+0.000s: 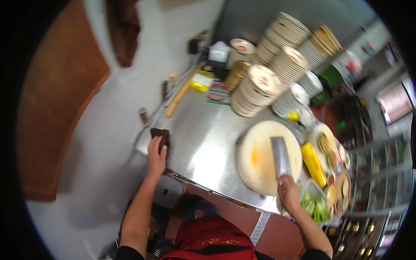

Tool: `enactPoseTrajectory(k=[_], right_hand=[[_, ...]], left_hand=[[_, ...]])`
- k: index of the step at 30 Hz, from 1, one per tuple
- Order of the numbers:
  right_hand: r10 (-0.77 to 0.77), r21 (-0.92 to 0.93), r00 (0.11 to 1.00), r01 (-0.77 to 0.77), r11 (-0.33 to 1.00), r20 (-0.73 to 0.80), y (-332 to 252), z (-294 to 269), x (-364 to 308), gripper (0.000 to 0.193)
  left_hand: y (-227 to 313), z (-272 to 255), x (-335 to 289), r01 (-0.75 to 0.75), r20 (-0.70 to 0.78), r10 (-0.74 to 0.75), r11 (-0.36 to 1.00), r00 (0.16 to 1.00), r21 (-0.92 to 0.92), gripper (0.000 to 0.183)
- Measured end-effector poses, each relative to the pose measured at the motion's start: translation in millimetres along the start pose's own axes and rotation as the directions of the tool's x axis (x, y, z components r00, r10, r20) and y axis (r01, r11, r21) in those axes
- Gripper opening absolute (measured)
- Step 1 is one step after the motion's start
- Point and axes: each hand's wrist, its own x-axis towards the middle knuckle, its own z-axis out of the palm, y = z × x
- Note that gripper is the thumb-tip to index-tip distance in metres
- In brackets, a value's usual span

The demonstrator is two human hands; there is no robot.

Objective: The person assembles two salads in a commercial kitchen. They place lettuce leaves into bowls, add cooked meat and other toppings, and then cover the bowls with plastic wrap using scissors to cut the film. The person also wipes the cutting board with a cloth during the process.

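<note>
My right hand (289,192) is wrapped round the handle of a cleaver (281,157). The broad blade lies over the right half of a round white chopping board (263,182), which has an orange stain on it. At the left corner of the steel table, my left hand (157,154) has its fingers curled over a dark brown piece (160,132) that looks like a folded cloth; blur hides its exact kind.
Tall stacks of plates (255,93) line the table's (208,147) far side. A wooden rolling pin (177,100) lies along the left edge. Right of the board are a yellow packet (313,164) and a tub of lettuce (315,208). A wall stands to the left.
</note>
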Motion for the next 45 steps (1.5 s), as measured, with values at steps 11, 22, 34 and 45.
enactPoseTrajectory(k=[11, 22, 34, 45], right_hand=[[0.586, 0.186, 0.81, -0.575, 0.796, -0.003, 26.8, 66.6, -256.1, 0.02], [0.348, 0.01, 0.858, -0.372, 0.928, -0.378, 84.6, 70.7, -72.1, 0.043], [0.627, 0.66, 0.704, -0.301, 0.689, -0.333, 88.6, 98.2, -114.4, 0.049], [0.747, 0.796, 0.496, -0.167, 0.581, -0.442, 103.4, 35.8, -179.7, 0.039]], left_hand=[[67.0, 157.9, 22.0, -0.549, 0.28, 0.497, 0.821, 0.822, 0.155, 0.028], [152.1, 115.3, -114.4, 0.173, 0.584, 0.043, 0.935, 0.811, -0.309, 0.029], [263.2, 272.2, 44.9, -0.495, 0.503, 0.336, 0.84, 0.796, 0.222, 0.043], [258.4, 159.2, -176.8, -0.264, 0.86, 0.51, 0.828, -0.013, -0.494, 0.037]])
